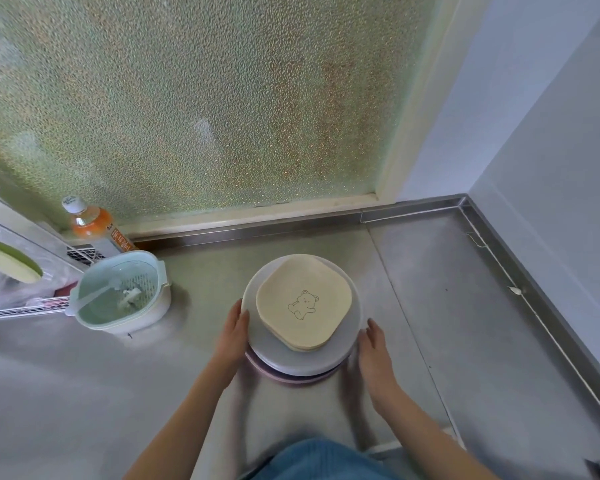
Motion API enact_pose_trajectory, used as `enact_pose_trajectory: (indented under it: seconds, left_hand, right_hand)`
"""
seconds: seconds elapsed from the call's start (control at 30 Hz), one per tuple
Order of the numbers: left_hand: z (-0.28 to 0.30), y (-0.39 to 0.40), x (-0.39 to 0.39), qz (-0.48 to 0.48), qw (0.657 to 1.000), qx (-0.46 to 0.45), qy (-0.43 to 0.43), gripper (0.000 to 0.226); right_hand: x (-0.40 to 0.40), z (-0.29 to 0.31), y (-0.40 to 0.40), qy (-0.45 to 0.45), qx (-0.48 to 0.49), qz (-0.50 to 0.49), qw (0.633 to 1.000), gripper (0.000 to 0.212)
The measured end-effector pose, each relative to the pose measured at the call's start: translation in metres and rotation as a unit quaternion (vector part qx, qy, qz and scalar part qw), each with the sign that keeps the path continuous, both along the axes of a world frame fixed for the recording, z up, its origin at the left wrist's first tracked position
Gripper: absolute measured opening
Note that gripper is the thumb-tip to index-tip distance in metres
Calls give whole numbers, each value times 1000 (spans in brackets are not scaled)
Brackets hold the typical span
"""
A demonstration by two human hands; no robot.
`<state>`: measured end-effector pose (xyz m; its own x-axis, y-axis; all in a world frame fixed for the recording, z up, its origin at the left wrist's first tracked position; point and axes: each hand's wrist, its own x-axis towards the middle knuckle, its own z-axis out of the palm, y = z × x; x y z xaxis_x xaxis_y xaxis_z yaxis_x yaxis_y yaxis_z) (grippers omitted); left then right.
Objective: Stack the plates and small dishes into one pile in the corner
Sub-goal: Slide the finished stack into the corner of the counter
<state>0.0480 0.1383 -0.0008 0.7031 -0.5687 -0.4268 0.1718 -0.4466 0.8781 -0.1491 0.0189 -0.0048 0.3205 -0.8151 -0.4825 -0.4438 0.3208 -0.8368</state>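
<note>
One pile of dishes stands on the steel counter (pixel 447 306). A pink plate (pixel 291 378) is at the bottom, a larger white round plate (pixel 278 351) lies on it, and cream square dishes with a bear drawing (pixel 303 303) sit on top. My left hand (pixel 232 336) lies flat against the pile's left side with straight fingers. My right hand (pixel 374 358) stands flat beside the pile's right side, fingers straight, at or just off the rim. Neither hand curls round a plate.
A mint strainer basket with a lid (pixel 122 294) stands to the left of the pile. Behind it is an orange drink bottle (pixel 94 225) and a wire rack with a plastic bag (pixel 18 292). A frosted window (pixel 205 98) rises at the back. The counter's corner (pixel 463 202) is at back right.
</note>
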Motion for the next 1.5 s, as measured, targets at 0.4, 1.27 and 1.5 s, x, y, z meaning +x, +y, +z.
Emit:
enact_pose_trajectory:
  seconds: [0.4,1.27,1.5]
  left_hand:
    - [6,-29,-11,-77,989,-35,118,39]
    - [-44,-294,-136,-184,973,-94,99,95]
    - [-39,-332,-161,-179,973,-95,110,105]
  right_hand:
    - [-10,-13,-25,-65,10,-36,997,44]
    - [-112,-25,-250,-183,-52,-137,972,46]
    - [-126,-34,-313,-189,-37,-141,971,56]
